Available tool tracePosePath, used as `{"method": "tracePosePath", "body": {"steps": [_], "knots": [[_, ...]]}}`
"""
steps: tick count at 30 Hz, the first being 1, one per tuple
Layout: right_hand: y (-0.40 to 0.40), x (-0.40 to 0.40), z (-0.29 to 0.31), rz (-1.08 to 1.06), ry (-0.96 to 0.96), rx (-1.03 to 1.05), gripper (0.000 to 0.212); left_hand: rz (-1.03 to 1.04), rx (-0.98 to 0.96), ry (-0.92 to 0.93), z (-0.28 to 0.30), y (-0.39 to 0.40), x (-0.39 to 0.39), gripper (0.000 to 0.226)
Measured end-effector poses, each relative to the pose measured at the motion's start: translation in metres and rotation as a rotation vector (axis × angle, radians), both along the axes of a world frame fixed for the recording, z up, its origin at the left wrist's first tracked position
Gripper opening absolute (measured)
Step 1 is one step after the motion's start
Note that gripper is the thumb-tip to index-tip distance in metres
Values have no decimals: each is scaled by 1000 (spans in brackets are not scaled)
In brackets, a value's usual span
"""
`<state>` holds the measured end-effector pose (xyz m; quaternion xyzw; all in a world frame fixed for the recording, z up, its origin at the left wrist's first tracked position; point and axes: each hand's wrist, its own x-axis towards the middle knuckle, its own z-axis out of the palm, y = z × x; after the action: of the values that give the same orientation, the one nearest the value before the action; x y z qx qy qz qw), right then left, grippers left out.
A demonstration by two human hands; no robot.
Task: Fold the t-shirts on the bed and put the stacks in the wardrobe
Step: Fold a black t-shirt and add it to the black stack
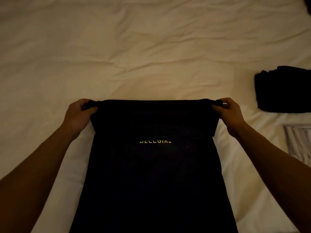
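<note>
Dark t-shirt (151, 165) held by its far corners, on bed (151, 56).
L hand (79, 115) & R hand (230, 113) each pinch a bunched corner; folded dark stack (282, 91) lies at right, well apart.

Bed sheet (151, 47): cream-white, fills nearly the whole view. Dim warm light, brighter toward the near right side. Surface unsmoothed, with long shallow creases running mostly left to right across the far half, several slanting down toward the middle. A tighter knot of wrinkles sits just beyond the centre. Near edges, left and right, lie flatter and paler.

Striped item (299, 142): at the right edge, lying flat on the sheet, cut off by the frame. Pale with grey lines; 1 corner shows. Cloth or paper, cannot tell.

Dark shape (308, 4): top right corner, a small sliver only. Too little in view to identify.
</note>
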<state>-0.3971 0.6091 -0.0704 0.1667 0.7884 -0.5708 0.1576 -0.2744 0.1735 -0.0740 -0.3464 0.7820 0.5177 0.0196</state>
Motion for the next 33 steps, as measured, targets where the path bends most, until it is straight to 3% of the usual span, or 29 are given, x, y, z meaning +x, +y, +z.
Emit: {"method": "tracePosePath", "body": {"steps": [5, 8, 14, 19, 22, 25, 28, 31, 33], "knots": [[14, 51, 15, -22, 89, 85, 14, -53, -179, 22, 14, 11, 60, 15], [22, 93, 19, -43, 87, 67, 11, -47, -160, 12, 11, 20, 101, 12], [25, 165, 4, -214, -75, -135, 10, -46, -95, -81, -21, 45, 163, 15], [30, 199, -22, -331, -228, -182, 13, -39, -69, -152, -46, 60, 193, 23], [35, 205, -31, -369, -318, -198, 24, 53, 62, -164, -53, 63, 196, 26], [39, 200, -32, -352, -337, -189, 15, 308, 254, -114, -49, 68, 187, 16], [41, 182, -32, -289, -293, -37, 32, 453, 285, -111, -53, 53, 172, 43], [40, 158, -36, -181, -313, 53, 49, 413, 346, -203, -62, 36, 154, 68], [37, 148, -42, -92, -338, 113, 43, 344, 411, -243, -63, 33, 144, 60]]}}
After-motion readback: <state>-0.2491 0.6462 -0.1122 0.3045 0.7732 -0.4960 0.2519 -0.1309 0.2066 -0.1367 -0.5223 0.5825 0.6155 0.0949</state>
